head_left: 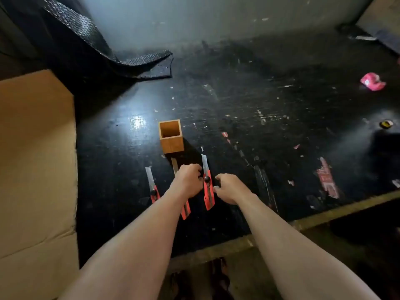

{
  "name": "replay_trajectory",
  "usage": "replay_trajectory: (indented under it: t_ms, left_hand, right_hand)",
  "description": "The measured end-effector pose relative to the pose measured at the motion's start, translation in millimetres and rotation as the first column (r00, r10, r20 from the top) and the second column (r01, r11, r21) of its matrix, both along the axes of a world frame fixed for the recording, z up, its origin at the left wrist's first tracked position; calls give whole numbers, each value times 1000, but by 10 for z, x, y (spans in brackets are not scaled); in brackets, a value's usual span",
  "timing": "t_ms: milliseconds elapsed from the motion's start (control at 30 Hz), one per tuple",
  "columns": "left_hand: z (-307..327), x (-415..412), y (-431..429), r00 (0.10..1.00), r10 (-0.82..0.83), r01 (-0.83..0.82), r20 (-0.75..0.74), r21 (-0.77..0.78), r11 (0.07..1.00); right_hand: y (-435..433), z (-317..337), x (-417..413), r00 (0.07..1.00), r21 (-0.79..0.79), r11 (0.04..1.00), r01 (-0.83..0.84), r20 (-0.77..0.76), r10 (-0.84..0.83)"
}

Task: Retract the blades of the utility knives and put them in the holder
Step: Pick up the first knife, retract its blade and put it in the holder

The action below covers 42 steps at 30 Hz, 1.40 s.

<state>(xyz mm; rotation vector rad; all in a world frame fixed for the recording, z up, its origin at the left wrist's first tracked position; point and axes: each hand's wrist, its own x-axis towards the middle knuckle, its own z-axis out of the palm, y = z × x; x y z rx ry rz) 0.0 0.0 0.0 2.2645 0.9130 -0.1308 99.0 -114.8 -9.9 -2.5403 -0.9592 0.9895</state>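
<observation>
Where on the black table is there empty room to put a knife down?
Bare patches: left of the wooden holder toward the cardboard, and the wide stretch right of the right hand. Crowded: below the holder, three knives and the left hand.

- No text, label, brand or number can be read anywhere in the view.
- The red and white scrap (pixel 326 180) stuck to the black surface (pixel 249 100) at the right bears light marks that may be print, but they are too blurred to make out.
- The crumpled pink wrapper (pixel 372 81) farther back on the right shows pale patches, none legible.
- The small yellow and black object (pixel 386 124) near the right edge is too small and blurred to show any lettering.
- The three red utility knives (pixel 208 192) and the wooden holder (pixel 172 144) carry no readable marking.
</observation>
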Motion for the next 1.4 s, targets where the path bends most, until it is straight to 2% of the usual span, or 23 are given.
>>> replay_trajectory:
  t_ms: [100,233,367,633,800,1133,1233,1400]
  left_hand:
    - [-183,94,-69,992,125,-127,-22,-58,990]
    - [-395,125,-182,973,213,-223,-90,-117,968]
    - [-541,126,-272,938,341,-345,-55,-138,928]
    - [-512,198,-380,856,516,-482,32,-314,818]
    - [-280,237,-337,830,545,-456,117,-420,785]
    - [616,95,227,738,592,-252,325,-680,688]
    - [933,16,417,690,612,-204,386,-708,676]
    - [1435,-150,720,634,593,-167,496,-661,731]
  right_hand:
    - [-9,-184,-24,998,38,999,21,-55,-19]
    - [-36,-389,-55,991,77,992,98,-104,-90]
    - [-21,-499,-45,972,100,978,184,-166,-166]
    - [-154,-503,24,891,246,882,402,-326,-315]
    - [-217,-242,220,878,348,844,408,-404,-257]
    - [259,737,442,897,586,771,250,-440,44]
    - [453,1008,397,907,660,721,212,-408,106]
    - [816,1449,222,949,773,618,146,-285,133]
